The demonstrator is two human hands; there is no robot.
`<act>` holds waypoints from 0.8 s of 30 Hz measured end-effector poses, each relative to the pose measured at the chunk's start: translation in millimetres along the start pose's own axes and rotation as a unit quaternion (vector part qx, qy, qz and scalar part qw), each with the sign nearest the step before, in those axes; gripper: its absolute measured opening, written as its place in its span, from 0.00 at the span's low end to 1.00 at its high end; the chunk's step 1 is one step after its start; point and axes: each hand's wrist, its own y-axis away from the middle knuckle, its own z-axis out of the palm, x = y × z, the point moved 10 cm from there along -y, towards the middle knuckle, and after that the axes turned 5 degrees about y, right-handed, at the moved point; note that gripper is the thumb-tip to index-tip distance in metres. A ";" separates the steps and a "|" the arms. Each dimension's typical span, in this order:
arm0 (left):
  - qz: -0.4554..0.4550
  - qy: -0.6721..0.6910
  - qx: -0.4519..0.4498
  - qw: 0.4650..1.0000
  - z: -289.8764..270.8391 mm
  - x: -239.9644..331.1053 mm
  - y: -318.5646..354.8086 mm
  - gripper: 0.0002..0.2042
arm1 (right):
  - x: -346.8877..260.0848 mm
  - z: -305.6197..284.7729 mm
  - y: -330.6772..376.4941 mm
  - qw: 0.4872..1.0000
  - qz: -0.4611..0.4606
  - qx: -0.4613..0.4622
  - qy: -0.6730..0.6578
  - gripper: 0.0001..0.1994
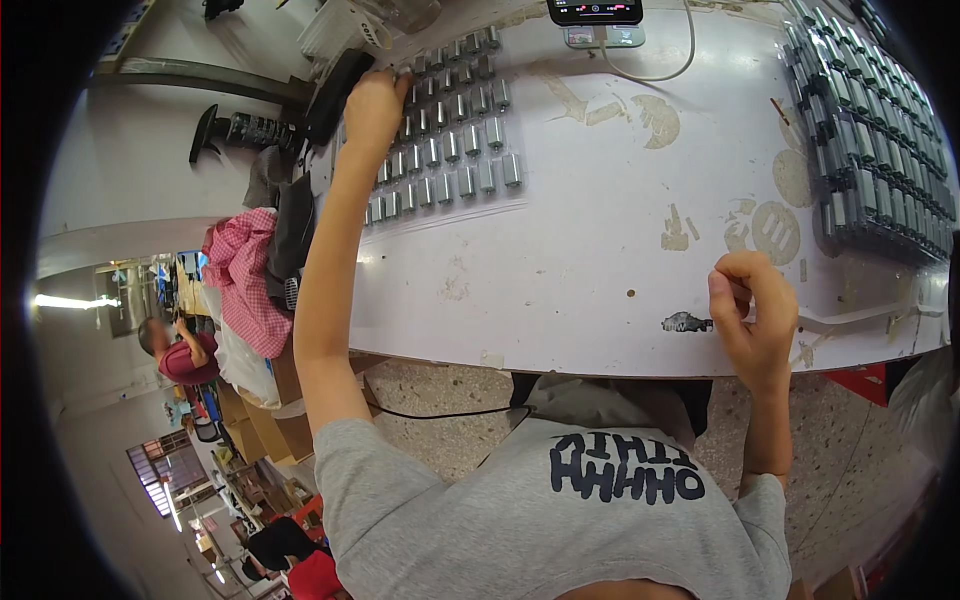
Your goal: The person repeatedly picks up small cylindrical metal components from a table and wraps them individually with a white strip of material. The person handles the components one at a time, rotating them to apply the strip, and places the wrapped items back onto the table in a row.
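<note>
My left hand (374,108) reaches to the far left corner of a clear plastic tray (450,210) holding rows of small silver metal cylinders (467,181). Its fingers are drawn together at the tray's edge, and whatever they grip is hidden by the hand. Over the near right part of the white table, my right hand (760,315) is curled with thumb and fingers bent inward. Nothing shows in it. A dark worn patch (686,322) on the tabletop lies just left of it.
Stacked clear trays of similar cylinders (870,150) stand at the right. At the back lies a phone (596,12) with a white cable (672,72). A black spray bottle (255,131) and pink checked cloth (243,280) are on the left. Another person (187,355) is farther off.
</note>
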 end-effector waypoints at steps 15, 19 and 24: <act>0.070 0.008 0.088 0.994 -24.2 19.2 0.9 0.11 | -0.4 -6.3 1.4 1.000 -0.005 0.028 0.013 0.04; 0.104 0.006 0.090 0.990 -11.0 20.8 -9.9 0.10 | 1.0 -6.1 1.0 0.999 0.001 0.028 0.019 0.03; 0.126 0.030 0.071 0.989 -0.9 13.7 -12.7 0.08 | 0.7 -8.9 -0.3 0.999 0.003 0.037 0.010 0.03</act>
